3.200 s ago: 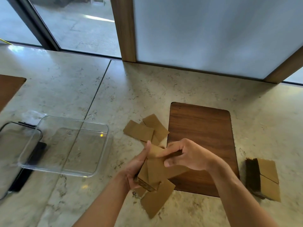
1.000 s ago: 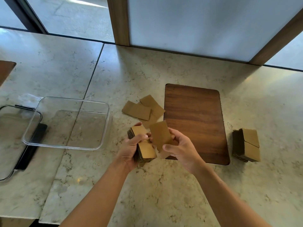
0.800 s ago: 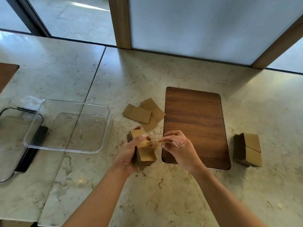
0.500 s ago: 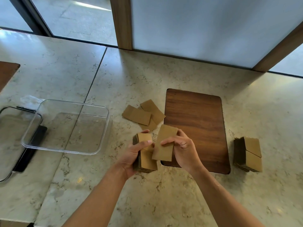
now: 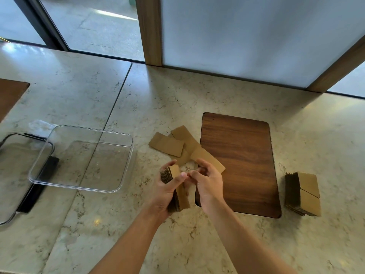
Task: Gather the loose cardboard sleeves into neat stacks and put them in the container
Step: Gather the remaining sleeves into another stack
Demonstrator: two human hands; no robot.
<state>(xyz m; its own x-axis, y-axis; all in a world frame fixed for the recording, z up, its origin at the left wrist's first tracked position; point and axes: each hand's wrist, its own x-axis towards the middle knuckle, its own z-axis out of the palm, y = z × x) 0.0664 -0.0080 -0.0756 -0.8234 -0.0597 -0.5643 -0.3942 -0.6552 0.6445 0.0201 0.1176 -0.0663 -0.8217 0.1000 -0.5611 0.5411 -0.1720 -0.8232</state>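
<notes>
two hands work above the marble bench [image 5: 197,244] near its front middle. the left hand [image 5: 167,191] has its fingers and thumb curled round a thick stack of cardboard sleeves [image 5: 174,191], held on edge with the brown top face turned toward the right. the right hand [image 5: 207,181] sits just beside it, fingers bent, pinching a single sleeve [image 5: 209,160] whose far end sticks out past the knuckles over the left edge of a dark wooden board [image 5: 239,163]. the fingertips of both hands nearly meet over the stack.

a few loose sleeves [image 5: 166,144] lie overlapping on the bench just behind the hands, touching the board's left edge. a second finished stack [image 5: 303,193] rests on the bench off the board's right edge, near its front corner, apart from it.

toward the left edge of the bench stands a clear plastic container [image 5: 31,176], with nothing inside it. its left side overlaps a clear lid with black trim [image 5: 11,216] that runs off the frame. another brown wooden board [image 5: 9,95] shows partly at the far left edge. behind the bench are a frosted panel and wooden frame posts.
</notes>
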